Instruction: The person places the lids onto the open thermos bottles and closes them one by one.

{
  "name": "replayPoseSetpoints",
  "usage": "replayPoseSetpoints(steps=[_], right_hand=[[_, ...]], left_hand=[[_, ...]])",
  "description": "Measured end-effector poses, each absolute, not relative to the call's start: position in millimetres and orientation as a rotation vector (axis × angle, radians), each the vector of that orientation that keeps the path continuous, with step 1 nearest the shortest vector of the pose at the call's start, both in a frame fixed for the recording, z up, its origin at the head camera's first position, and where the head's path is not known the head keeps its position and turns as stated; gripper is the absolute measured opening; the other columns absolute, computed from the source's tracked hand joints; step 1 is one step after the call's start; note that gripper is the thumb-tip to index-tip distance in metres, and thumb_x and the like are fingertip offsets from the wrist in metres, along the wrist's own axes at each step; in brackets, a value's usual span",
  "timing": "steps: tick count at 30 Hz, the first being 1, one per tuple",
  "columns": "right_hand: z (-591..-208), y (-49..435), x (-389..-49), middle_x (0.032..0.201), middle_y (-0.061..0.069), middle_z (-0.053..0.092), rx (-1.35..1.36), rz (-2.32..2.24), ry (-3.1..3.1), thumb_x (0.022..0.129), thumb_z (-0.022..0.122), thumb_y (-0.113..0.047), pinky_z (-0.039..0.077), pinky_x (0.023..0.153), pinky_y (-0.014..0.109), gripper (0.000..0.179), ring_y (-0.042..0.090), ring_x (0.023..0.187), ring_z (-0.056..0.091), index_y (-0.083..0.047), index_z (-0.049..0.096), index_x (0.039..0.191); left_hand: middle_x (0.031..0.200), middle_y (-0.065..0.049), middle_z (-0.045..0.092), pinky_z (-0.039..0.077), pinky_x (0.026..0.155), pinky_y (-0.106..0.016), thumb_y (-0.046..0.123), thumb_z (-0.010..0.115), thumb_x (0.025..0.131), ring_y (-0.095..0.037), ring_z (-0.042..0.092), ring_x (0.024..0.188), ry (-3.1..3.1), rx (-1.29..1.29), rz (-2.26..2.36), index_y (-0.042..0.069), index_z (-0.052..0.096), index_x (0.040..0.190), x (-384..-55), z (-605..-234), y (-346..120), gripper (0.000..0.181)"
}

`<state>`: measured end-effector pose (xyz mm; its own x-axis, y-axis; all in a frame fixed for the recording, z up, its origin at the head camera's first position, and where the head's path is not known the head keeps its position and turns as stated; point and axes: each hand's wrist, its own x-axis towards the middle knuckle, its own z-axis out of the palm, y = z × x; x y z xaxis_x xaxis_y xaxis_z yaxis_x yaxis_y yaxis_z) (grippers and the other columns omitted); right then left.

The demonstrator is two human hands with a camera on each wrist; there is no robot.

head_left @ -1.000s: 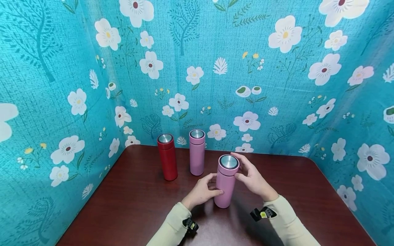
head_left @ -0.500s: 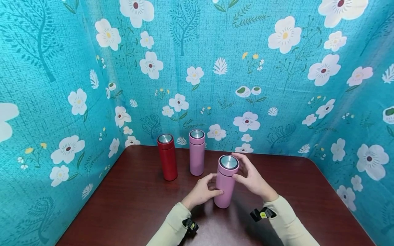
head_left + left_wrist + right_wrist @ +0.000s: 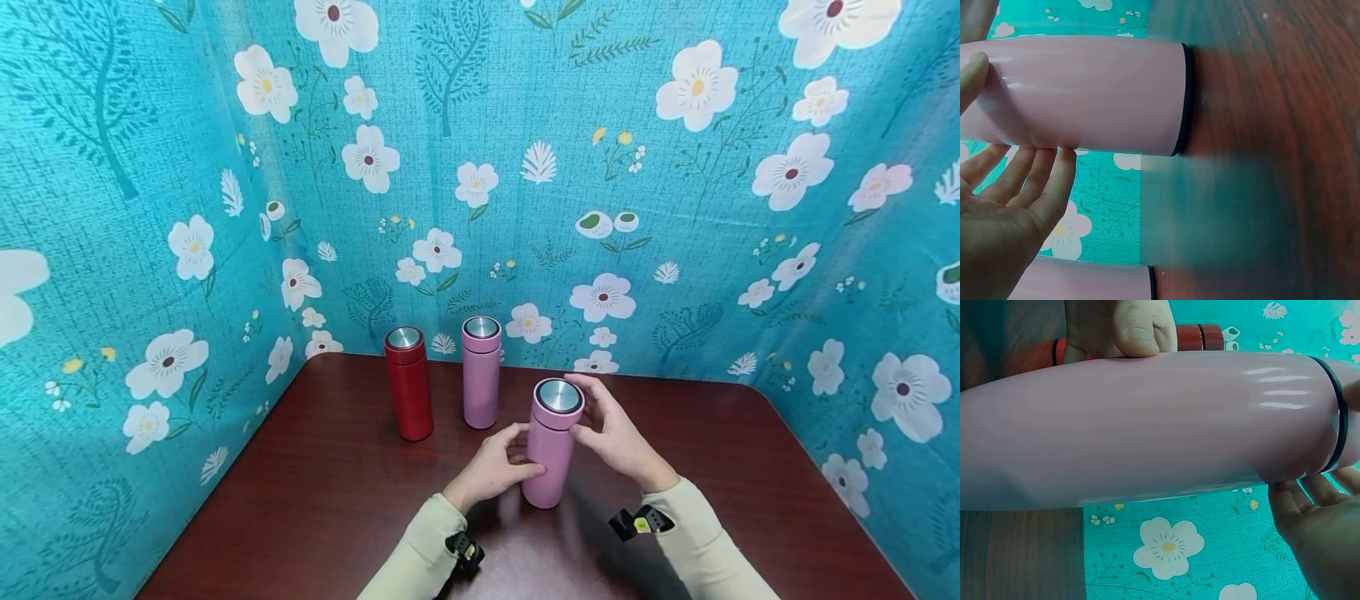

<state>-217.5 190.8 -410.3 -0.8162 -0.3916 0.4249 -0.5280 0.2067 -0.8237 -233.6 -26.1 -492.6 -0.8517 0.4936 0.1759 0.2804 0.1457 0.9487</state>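
Note:
A pink thermos bottle (image 3: pixel 549 454) with a silver-topped lid stands between both hands at the front middle of the table. Its left side is gripped by my left hand (image 3: pixel 491 471), thumb in front and fingers behind the body. Higher up, my right hand (image 3: pixel 618 433) holds the lid end from the right, with the thumb near the dark seam line (image 3: pixel 1338 412) in the right wrist view. The black base rim (image 3: pixel 1185 100) shows in the left wrist view, close to the tabletop. Part of the far fingers is hidden by the bottle.
Behind and to the left stand a second pink thermos bottle (image 3: pixel 481 383) and a red thermos bottle (image 3: pixel 409 392), both upright with lids on. The dark wooden table (image 3: pixel 300 500) meets a blue flowered cloth (image 3: pixel 525 233) at the back and sides.
Almost nothing differs. The right thumb shifts slightly around the lid area, while the bottle and the left hand stay in place.

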Motion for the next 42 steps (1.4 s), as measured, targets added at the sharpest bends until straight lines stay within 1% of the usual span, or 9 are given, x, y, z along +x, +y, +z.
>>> replayPoseSetpoints(steps=[4, 7, 10, 14, 18, 24, 31, 34, 42], right_hand=[[-412, 191, -218, 0.131, 0.014, 0.045, 0.872, 1.687, -2.334, 0.087, 0.065, -0.001, 0.038, 0.098, 0.019, 0.062, 0.012, 0.118, 0.049, -0.005, 0.032, 0.139], [-413, 191, -218, 0.132, 0.015, 0.044, 0.892, 1.703, -2.326, 0.087, 0.064, 0.000, 0.038, 0.098, 0.019, 0.063, 0.010, 0.118, 0.048, -0.006, 0.031, 0.140], [-413, 192, -218, 0.134, 0.018, 0.043, 0.940, 1.723, -2.311, 0.087, 0.058, 0.004, 0.042, 0.095, 0.021, 0.063, 0.011, 0.117, 0.050, -0.005, 0.029, 0.143], [-411, 191, -218, 0.138, 0.021, 0.039, 0.994, 1.741, -2.294, 0.086, 0.047, 0.010, 0.047, 0.089, 0.025, 0.065, 0.012, 0.116, 0.052, -0.002, 0.026, 0.145], [-410, 190, -217, 0.135, 0.022, 0.042, 1.008, 1.712, -2.298, 0.086, 0.044, 0.012, 0.048, 0.088, 0.025, 0.064, 0.011, 0.113, 0.053, -0.002, 0.027, 0.146], [-410, 191, -218, 0.131, 0.019, 0.046, 0.973, 1.677, -2.317, 0.087, 0.050, 0.010, 0.047, 0.089, 0.024, 0.062, 0.014, 0.111, 0.054, -0.002, 0.029, 0.144], [-410, 190, -217, 0.133, 0.016, 0.045, 0.909, 1.672, -2.318, 0.086, 0.059, 0.003, 0.039, 0.097, 0.020, 0.061, 0.015, 0.116, 0.050, -0.004, 0.033, 0.141], [-409, 190, -216, 0.133, 0.016, 0.044, 0.910, 1.677, -2.315, 0.087, 0.061, 0.001, 0.038, 0.098, 0.019, 0.061, 0.015, 0.117, 0.050, -0.004, 0.032, 0.141], [-410, 190, -217, 0.136, 0.018, 0.042, 0.972, 1.703, -2.315, 0.084, 0.049, 0.012, 0.048, 0.087, 0.026, 0.066, 0.016, 0.114, 0.052, -0.002, 0.028, 0.145]], left_hand=[[0.125, -0.003, 0.056, 0.050, 0.088, -0.029, 0.019, 0.075, 0.083, -0.025, 0.058, 0.111, 2.239, 0.765, 1.784, 0.015, 0.050, 0.132, -233, -493, -26, 0.055], [0.125, -0.003, 0.056, 0.050, 0.088, -0.029, 0.019, 0.075, 0.083, -0.023, 0.058, 0.111, 2.240, 0.763, 1.781, 0.015, 0.050, 0.132, -234, -493, -26, 0.055], [0.125, -0.002, 0.056, 0.050, 0.089, -0.030, 0.020, 0.075, 0.083, -0.021, 0.058, 0.111, 2.235, 0.760, 1.778, 0.016, 0.050, 0.132, -234, -494, -26, 0.055], [0.125, -0.002, 0.056, 0.050, 0.088, -0.029, 0.020, 0.075, 0.083, -0.022, 0.058, 0.111, 2.232, 0.760, 1.783, 0.017, 0.050, 0.132, -234, -494, -26, 0.055], [0.125, -0.003, 0.056, 0.051, 0.088, -0.029, 0.019, 0.075, 0.082, -0.024, 0.058, 0.111, 2.230, 0.761, 1.792, 0.015, 0.050, 0.132, -234, -494, -26, 0.055], [0.125, -0.004, 0.056, 0.050, 0.090, -0.033, 0.016, 0.075, 0.082, -0.025, 0.058, 0.111, 2.224, 0.765, 1.801, 0.012, 0.050, 0.132, -232, -490, -25, 0.056], [0.123, -0.008, 0.057, 0.049, 0.091, -0.042, 0.012, 0.073, 0.083, -0.028, 0.058, 0.110, 2.212, 0.788, 1.783, 0.007, 0.050, 0.131, -220, -466, -29, 0.053], [0.124, -0.008, 0.057, 0.048, 0.092, -0.043, 0.013, 0.073, 0.083, -0.028, 0.058, 0.111, 2.214, 0.792, 1.783, 0.007, 0.050, 0.131, -222, -470, -29, 0.054], [0.125, -0.003, 0.056, 0.049, 0.091, -0.037, 0.018, 0.075, 0.082, -0.024, 0.057, 0.111, 2.235, 0.767, 1.787, 0.014, 0.050, 0.132, -233, -491, -25, 0.056]])
